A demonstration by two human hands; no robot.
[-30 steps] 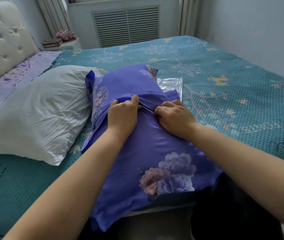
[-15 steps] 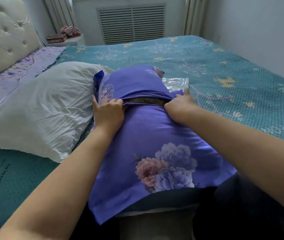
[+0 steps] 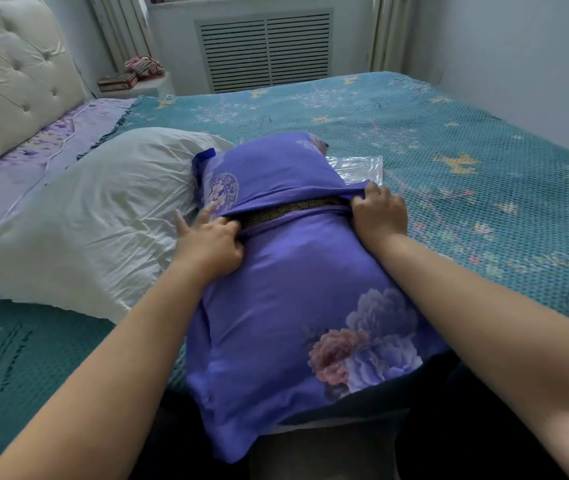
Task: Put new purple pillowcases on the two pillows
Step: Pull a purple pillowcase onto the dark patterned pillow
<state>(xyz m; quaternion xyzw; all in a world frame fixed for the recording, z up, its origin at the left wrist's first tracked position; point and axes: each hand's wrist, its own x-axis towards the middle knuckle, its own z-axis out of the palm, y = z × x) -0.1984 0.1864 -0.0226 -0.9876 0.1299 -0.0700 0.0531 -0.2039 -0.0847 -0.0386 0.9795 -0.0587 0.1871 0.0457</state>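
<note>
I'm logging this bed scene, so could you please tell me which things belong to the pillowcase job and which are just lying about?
Job: purple pillowcase, white pillow, left hand, right hand.
Lying about: plastic bag, books, teal bedspread.

Bare pillow [image 3: 103,216] left of cased pillow [image 3: 293,289]; plastic bag [image 3: 359,168] behind.

Two bare forearms in view, no sleeves down to the frame edge. Left hand [image 3: 212,242] and right hand [image 3: 378,213]: no rings, watch, bracelets or gloves visible. Nails short where visible, unpainted as far as can be judged. Dark garment [image 3: 466,427] at near edge, detail indistinct.
</note>
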